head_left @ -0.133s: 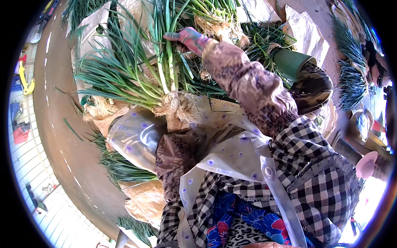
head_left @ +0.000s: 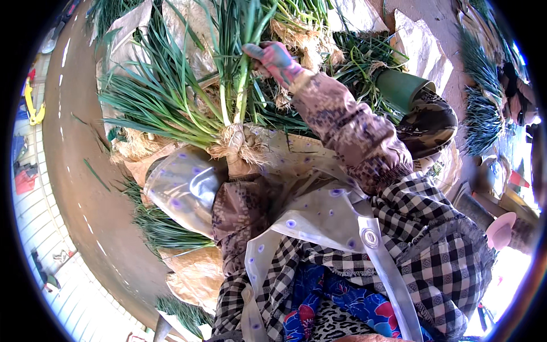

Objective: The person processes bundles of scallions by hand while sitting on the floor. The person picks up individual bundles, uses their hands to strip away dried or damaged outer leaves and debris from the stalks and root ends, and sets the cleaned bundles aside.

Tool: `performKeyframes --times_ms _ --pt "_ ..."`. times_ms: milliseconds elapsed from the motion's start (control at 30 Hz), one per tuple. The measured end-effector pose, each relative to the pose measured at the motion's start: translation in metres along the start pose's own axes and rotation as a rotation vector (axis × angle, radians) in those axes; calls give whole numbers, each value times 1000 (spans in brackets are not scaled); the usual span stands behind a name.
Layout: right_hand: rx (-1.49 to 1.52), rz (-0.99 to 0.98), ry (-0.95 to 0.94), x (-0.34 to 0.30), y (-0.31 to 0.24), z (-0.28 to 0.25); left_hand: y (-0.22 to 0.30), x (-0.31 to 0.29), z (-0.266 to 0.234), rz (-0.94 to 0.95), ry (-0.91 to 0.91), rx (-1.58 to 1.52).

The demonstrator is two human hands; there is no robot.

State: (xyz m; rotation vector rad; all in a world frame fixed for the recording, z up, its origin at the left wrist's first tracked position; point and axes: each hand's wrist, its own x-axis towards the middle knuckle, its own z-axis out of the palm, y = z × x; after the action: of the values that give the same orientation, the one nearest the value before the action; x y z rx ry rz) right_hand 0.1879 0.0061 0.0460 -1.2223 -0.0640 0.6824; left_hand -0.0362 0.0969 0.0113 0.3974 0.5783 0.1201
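A bunch of green garlic (head_left: 196,122), with long leaves and pale stalks, fans out from a tuft of fibrous roots in front of me. My left hand (head_left: 241,165) is at the root end, closed round the bunch; the roots hide most of its fingers. My right hand (head_left: 274,61), in a stained pink and green glove, is higher up, its fingers closed on an upright green stalk of the same bunch. The root tuft (head_left: 232,139) hangs over the clear spotted apron (head_left: 188,182) on my lap.
More rooted bunches (head_left: 302,37) lie at the far side on pale sacking (head_left: 421,51). A green boot (head_left: 399,88) stands right of my right forearm. Other bundles (head_left: 174,228) are at the left near my knee, beside the brown floor (head_left: 85,171). Further bundles (head_left: 484,111) line the far right.
My right hand has shifted slightly right and toward me, drawing the gripped stalk to the right of the others. My left hand has barely moved.
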Motion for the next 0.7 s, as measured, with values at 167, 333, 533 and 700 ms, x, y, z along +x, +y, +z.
performKeyframes --times_ms 167,333,533,700 --pt "126 -333 12 -17 26 -40 -14 11 19 41 -117 -45" --pt "-780 -338 -105 -64 43 -33 -16 14 24 45 11 -23" --pt "-1259 -265 -738 -137 76 -62 -18 19 30 67 -158 -69" --pt "-1728 195 -540 -119 90 -139 -16 19 33 14 -165 -93"
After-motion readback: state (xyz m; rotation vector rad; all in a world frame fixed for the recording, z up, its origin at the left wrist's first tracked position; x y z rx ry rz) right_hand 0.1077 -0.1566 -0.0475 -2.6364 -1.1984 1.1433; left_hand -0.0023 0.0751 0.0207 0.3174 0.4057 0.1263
